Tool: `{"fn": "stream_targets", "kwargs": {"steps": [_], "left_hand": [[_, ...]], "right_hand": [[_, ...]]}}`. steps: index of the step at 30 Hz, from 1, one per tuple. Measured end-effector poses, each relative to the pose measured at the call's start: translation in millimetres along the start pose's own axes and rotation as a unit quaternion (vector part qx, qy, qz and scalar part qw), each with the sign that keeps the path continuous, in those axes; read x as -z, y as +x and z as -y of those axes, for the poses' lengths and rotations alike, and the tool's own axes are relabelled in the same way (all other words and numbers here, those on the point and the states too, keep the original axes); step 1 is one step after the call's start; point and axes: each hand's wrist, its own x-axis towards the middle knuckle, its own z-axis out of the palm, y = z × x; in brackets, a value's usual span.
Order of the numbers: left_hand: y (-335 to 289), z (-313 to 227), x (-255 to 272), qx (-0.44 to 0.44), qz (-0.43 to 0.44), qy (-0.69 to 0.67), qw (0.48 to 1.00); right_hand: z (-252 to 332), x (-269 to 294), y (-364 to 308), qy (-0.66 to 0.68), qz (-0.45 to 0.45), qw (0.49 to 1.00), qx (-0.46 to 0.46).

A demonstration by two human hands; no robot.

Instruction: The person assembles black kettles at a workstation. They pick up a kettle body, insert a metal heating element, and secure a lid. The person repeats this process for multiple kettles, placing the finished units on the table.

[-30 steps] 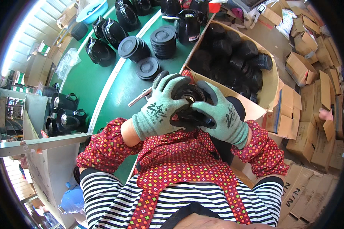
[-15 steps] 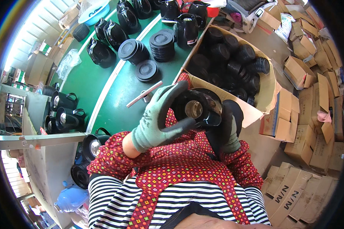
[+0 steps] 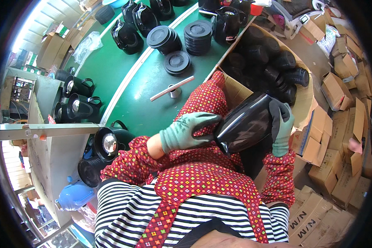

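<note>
A glossy black jug (image 3: 246, 124) lies tilted on its side above my lap, its smooth curved wall facing up. My left hand (image 3: 190, 130), in a green glove with dark fingers, holds the jug's left end between thumb and fingers. Gloved the same way, my right hand (image 3: 281, 124) is closed round its right end. The jug's mouth and handle do not show clearly. On the green table ahead, a T-shaped tool (image 3: 172, 89) has a metal bar across a short cylinder. Beyond it lie black round lids (image 3: 177, 63).
An open carton (image 3: 310, 101) of black round parts stands at the right. More black jugs (image 3: 127, 37) line the far table, with others (image 3: 83, 105) at the left. Cardboard boxes (image 3: 339, 165) crowd the floor at right. A blue plastic jug (image 3: 75, 196) sits lower left.
The jug has turned from its opening facing up to lying sideways, and shifted right. My right hand has moved right and up; my left is lower, at the jug's end.
</note>
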Motion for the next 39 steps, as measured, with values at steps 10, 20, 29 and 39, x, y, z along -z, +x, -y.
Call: {"fn": "stream_targets", "kwargs": {"steps": [10,20,29,39], "left_hand": [[31,169,75,0.427,0.09,0.372,0.819],[84,35,97,0.36,-0.02,-0.106,0.927],[156,-84,79,0.182,0.129,-0.078,0.972],[193,-46,35,-0.103,0.228,-0.147,0.957]], "right_hand": [[25,-70,-18,-0.251,0.181,0.931,0.191],[62,-45,23,0.058,0.329,0.94,0.068],[30,-79,121,-0.02,0.241,0.92,0.309],[-73,-85,59,0.092,0.258,0.943,0.188]]}}
